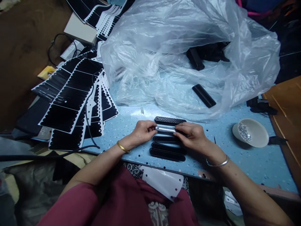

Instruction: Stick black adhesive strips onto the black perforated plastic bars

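Note:
Between my two hands is a narrow, shiny strip with rounded ends, lying along a black piece in a row on the table. My left hand pinches its left end with thumb and fingertips. At the right end, the thumb and fingers of my right hand close on it. Just beyond lies a black bar with a patterned top. Nearer to me are several smooth black bars with rounded ends, set roughly parallel. My right hand covers part of their right ends.
A white bowl with small silvery parts stands on the right. Clear plastic sheeting spreads across the back, with a black bar on it. Black die-cut sheets pile up on the left, crossed by a black cable.

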`<state>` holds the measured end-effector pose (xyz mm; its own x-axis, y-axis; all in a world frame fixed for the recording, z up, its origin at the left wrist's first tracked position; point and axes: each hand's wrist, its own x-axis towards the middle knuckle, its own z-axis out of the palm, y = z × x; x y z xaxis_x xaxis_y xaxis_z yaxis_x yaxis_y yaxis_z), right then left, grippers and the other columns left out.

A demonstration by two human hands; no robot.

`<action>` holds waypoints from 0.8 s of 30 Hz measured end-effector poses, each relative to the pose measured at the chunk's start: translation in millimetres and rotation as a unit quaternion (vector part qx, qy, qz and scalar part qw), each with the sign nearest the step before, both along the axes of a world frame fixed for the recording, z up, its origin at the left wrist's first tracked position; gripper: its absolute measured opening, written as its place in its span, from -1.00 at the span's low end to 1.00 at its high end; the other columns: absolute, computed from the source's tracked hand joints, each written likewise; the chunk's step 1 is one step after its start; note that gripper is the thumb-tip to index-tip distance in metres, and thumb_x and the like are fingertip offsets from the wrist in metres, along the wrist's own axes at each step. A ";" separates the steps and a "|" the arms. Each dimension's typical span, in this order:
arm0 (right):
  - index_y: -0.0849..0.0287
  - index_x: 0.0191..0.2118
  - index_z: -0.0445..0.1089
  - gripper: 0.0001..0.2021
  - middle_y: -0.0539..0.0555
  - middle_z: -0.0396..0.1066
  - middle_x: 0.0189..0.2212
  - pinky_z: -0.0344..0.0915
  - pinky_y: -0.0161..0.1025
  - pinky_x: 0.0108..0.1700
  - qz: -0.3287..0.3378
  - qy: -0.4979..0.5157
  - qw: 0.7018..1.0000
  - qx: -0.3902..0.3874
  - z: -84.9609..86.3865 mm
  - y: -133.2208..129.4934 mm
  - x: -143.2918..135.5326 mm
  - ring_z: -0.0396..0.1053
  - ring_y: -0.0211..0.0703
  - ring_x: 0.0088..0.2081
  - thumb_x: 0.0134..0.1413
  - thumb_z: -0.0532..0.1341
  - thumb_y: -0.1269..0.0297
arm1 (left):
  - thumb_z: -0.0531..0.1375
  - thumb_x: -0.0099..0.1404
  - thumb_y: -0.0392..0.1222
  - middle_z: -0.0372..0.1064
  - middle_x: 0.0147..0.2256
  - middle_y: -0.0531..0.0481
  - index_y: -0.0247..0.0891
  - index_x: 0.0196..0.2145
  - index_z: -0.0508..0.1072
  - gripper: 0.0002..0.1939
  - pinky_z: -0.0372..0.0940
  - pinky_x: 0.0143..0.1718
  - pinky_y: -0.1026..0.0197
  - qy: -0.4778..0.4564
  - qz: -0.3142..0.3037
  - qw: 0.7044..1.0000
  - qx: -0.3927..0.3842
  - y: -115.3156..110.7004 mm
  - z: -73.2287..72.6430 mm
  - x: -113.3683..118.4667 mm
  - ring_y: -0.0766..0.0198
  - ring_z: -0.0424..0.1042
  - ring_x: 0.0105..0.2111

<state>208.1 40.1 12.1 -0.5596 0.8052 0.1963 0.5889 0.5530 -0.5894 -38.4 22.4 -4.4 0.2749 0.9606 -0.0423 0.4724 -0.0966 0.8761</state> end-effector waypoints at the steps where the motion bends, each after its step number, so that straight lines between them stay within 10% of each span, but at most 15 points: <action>1: 0.15 -0.30 0.56 -0.83 0.14 0.56 -0.35 0.41 -0.16 -0.28 0.002 -0.003 1.000 0.002 -0.2 0.1 0.0 0.48 -0.09 -0.36 0.13 0.20 0.28 | 0.24 0.12 -0.39 0.41 -0.51 0.05 -0.35 -0.34 0.53 -0.89 0.25 -0.47 0.35 -0.001 -0.001 1.000 0.000 0.1 0.3 0.0 0.40 0.35 -0.53; 24: 0.19 -0.33 0.54 -0.85 0.13 0.54 -0.39 0.39 -0.24 -0.30 0.038 -0.015 0.999 0.022 2.5 2.9 3.8 0.47 -0.15 -0.39 0.15 0.21 0.34 | 0.27 0.17 -0.31 0.50 -0.40 -0.06 -0.36 -0.23 0.57 -0.81 0.30 -0.43 0.32 -0.040 -0.020 0.999 0.023 1.4 1.6 -3.7 0.36 0.41 -0.47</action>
<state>211.9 43.0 14.6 -0.6251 0.7510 0.2126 0.5608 0.6216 -0.5468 -42.1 23.7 -2.9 0.3141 0.9491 0.0249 0.3954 -0.1546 0.9054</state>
